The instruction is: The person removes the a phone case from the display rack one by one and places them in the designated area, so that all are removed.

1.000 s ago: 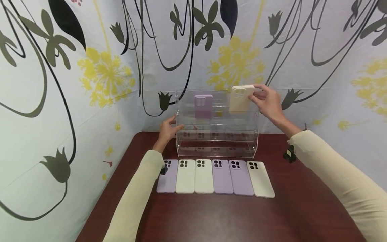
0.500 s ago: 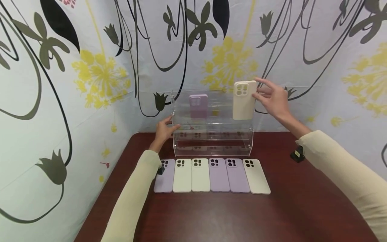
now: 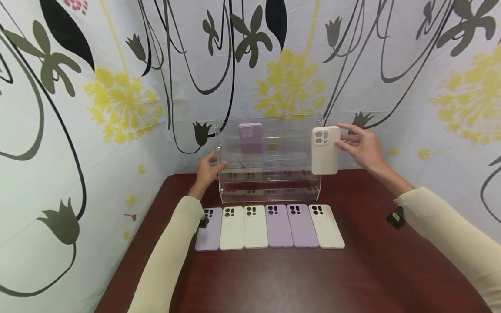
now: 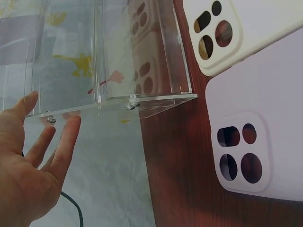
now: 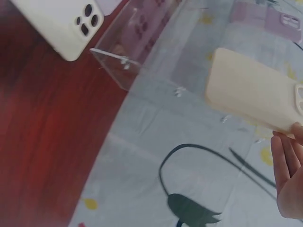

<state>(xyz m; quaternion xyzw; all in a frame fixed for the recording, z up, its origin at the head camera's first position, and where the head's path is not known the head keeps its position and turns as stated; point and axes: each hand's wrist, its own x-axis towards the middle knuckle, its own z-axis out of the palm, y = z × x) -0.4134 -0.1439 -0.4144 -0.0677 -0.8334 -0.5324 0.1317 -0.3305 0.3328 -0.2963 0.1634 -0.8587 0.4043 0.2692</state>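
Observation:
In the head view, my right hand (image 3: 364, 150) pinches a cream phone case (image 3: 325, 156) by its right edge, camera cut-outs up. The case hangs in front of the right end of a clear acrylic tiered display stand (image 3: 289, 164); the right wrist view shows the cream case (image 5: 253, 92) apart from the table. My left hand (image 3: 206, 174) holds the stand's left side panel, thumb on the inner side and fingers outside, as the left hand (image 4: 35, 165) in its wrist view shows. A purple phone case (image 3: 250, 139) stands upright on the top tier, left of centre.
A row of several purple and white phone cases (image 3: 255, 227) lies flat before the stand on the dark red table (image 3: 270, 278). A patterned cloth (image 3: 129, 52) hangs close behind and to the left.
My right hand has drawn the cream case up and out of the stand's top tier, then right and downward. The left hand stays at the stand's side. The head view has shifted slightly.

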